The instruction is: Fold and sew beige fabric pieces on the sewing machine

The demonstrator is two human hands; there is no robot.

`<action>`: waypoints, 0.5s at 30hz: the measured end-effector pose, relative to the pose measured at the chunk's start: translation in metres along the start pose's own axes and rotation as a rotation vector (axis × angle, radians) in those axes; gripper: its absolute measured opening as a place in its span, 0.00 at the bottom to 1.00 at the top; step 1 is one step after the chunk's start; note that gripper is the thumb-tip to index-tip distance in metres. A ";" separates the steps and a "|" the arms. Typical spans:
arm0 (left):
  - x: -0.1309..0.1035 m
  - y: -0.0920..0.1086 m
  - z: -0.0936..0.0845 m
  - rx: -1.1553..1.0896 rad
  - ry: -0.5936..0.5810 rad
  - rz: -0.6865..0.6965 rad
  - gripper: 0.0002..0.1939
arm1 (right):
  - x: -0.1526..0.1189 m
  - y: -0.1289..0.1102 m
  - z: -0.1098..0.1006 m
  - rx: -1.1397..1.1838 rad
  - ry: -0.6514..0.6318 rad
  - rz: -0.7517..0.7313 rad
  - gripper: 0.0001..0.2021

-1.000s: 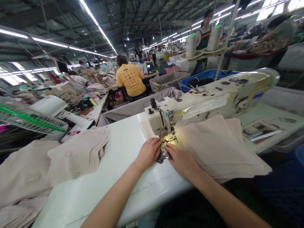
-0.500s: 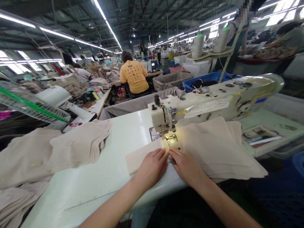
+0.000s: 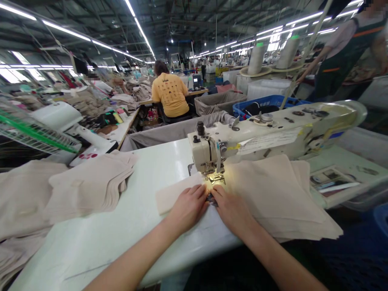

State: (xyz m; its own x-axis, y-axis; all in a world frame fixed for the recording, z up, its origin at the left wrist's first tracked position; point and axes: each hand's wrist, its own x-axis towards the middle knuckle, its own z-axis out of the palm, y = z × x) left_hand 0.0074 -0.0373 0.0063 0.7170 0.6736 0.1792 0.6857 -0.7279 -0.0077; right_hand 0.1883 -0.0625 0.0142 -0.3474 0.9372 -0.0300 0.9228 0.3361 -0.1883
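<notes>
A white sewing machine (image 3: 206, 151) stands on the pale table, its lamp lighting the needle area. Just in front of the presser foot, my left hand (image 3: 189, 204) presses on a narrow beige fabric piece (image 3: 172, 194), fingers together. My right hand (image 3: 228, 206) is closed beside it, its fingertips at the fabric edge near the metal guide (image 3: 216, 178). What lies under the fingertips is hidden. To the right of the needle lies a stack of beige fabric panels (image 3: 273, 194), close to my right hand.
More beige fabric stacks (image 3: 87, 186) lie at the left. Behind them stands a white fan (image 3: 57, 117). A blue basket (image 3: 242, 111) and thread cones (image 3: 256, 60) are beyond the machine. A person in a yellow shirt (image 3: 169, 95) sits ahead; another person (image 3: 339, 56) stands at the right.
The view has shifted slightly. Both hands and the narrow fabric piece sit a little nearer the needle, and the standing person at the right shows more fully.
</notes>
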 end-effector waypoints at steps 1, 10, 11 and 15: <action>0.003 -0.004 0.000 -0.015 0.008 -0.001 0.13 | 0.004 0.000 -0.001 0.002 0.013 0.000 0.16; 0.024 -0.039 0.002 -0.059 0.067 0.024 0.13 | 0.017 0.002 -0.006 0.060 0.062 0.025 0.14; 0.025 -0.041 0.002 -0.064 0.072 0.027 0.13 | 0.015 0.002 -0.006 0.071 0.065 0.026 0.14; 0.025 -0.040 0.002 -0.080 0.094 0.023 0.14 | 0.005 -0.003 0.004 0.107 0.073 0.044 0.14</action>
State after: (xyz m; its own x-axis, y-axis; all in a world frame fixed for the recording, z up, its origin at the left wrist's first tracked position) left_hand -0.0019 0.0093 0.0086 0.7149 0.6442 0.2718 0.6543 -0.7534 0.0646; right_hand 0.1836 -0.0594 0.0110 -0.2902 0.9565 0.0301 0.9127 0.2861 -0.2916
